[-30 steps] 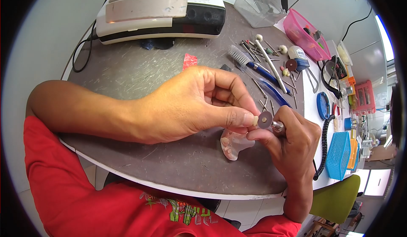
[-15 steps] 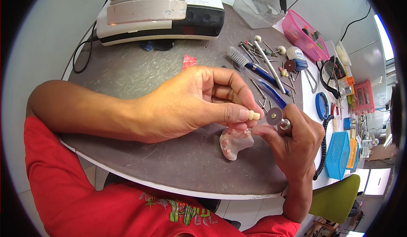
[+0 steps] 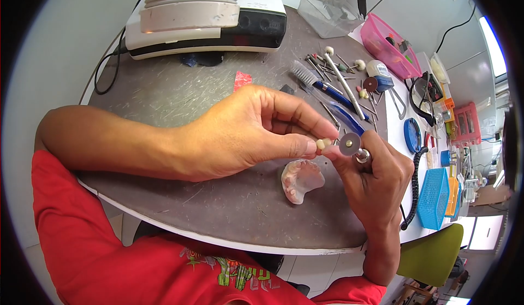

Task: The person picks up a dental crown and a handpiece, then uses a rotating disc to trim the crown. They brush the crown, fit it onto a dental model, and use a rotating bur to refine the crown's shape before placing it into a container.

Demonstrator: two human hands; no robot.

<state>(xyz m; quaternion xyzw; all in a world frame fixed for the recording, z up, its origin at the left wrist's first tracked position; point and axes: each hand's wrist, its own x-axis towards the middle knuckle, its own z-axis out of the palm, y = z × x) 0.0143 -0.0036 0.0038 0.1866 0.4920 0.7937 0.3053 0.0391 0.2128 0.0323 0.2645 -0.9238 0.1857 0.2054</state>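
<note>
Between thumb and fingers, my left hand (image 3: 256,127) pinches a small cream dental crown piece (image 3: 323,143). My right hand (image 3: 376,176) is wrapped round a metal rotary handpiece (image 3: 363,155), whose grey cutting disc (image 3: 350,144) faces the crown piece at close range. The right thumb tip reaches to the crown piece from below. Beneath both hands, a pale pinkish dental model (image 3: 301,181) in an arch shape lies on the grey bench top (image 3: 218,206).
Burs and polishing tips (image 3: 322,67), a blue-handled brush (image 3: 330,89) and a small bottle (image 3: 379,74) lie beyond my hands. A pink basket (image 3: 390,45) and blue basket (image 3: 435,198) stand to the right. At the back left is a white-and-black machine (image 3: 207,37) with a hose.
The crown piece has turned in my left fingers and now shows a different side. My right hand has shifted slightly left, bringing the disc and thumb nearer to it.
</note>
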